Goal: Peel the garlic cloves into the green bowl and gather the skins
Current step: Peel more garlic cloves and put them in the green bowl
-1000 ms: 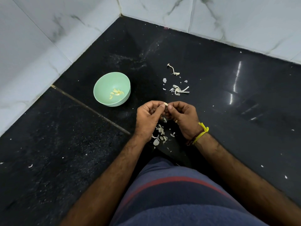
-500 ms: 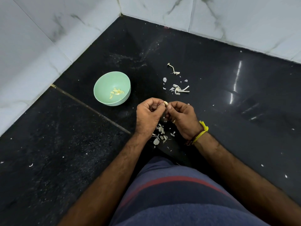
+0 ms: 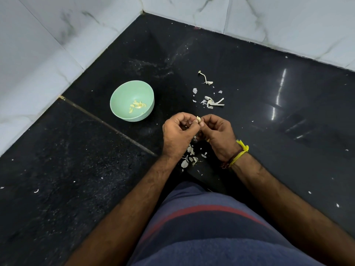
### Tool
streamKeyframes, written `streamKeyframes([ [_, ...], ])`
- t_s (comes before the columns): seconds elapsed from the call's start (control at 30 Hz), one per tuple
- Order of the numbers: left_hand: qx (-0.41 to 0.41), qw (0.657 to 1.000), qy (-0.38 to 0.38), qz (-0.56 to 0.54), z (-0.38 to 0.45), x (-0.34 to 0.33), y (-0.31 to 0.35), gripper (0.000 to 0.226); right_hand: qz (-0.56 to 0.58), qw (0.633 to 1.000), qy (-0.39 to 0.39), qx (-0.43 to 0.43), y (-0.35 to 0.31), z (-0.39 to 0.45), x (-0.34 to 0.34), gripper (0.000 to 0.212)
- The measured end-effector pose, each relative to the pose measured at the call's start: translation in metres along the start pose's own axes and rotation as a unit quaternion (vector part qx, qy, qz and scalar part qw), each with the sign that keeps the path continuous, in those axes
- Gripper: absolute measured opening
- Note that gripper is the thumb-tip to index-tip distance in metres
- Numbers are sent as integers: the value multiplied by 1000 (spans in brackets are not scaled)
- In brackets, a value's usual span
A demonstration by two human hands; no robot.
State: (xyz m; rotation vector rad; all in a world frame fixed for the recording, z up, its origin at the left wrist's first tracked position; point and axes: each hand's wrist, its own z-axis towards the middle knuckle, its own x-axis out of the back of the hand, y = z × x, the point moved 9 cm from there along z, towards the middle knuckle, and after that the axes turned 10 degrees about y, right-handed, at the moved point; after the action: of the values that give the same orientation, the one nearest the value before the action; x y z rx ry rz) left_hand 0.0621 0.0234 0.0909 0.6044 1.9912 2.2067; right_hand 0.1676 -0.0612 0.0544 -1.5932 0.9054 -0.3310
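Garlic clove (image 3: 198, 119) pinched between fingertips of both hands, just right of the green bowl (image 3: 123, 96) holding peeled cloves (image 3: 136, 106). Left hand (image 3: 177, 134) and right hand (image 3: 218, 134) both grasp it above loose skins (image 3: 189, 156); more skins (image 3: 210, 101) lie farther right of the bowl.

Pale garlic clove (image 3: 198, 118) between fingertips

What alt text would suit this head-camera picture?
Two hands, left hand and right hand, pinch a garlic clove above a black floor. A green bowl of peeled cloves sits left; skins lie scattered.
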Motion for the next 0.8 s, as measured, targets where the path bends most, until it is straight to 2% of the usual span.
streamKeyframes([
  [0.13,-8,1000,-12,22,1,-6,3,26,-26,1000,5,-9,2,0,0,9],
  [0.27,51,998,-29,-22,-2,-9,-7,3,41,994,-30,-99,14,-4,-6,15],
  [0.33,89,993,-40,-70,-5,-8,-16,5,50,993,-34,-104,14,-5,-5,14],
  [0.57,67,995,-22,-70,-3,2,-14,9,-25,998,-11,-63,7,-1,-4,10],
  [0.8,41,999,-19,-25,-2,1,-5,5,-177,980,58,63,-15,-4,7,4],
])
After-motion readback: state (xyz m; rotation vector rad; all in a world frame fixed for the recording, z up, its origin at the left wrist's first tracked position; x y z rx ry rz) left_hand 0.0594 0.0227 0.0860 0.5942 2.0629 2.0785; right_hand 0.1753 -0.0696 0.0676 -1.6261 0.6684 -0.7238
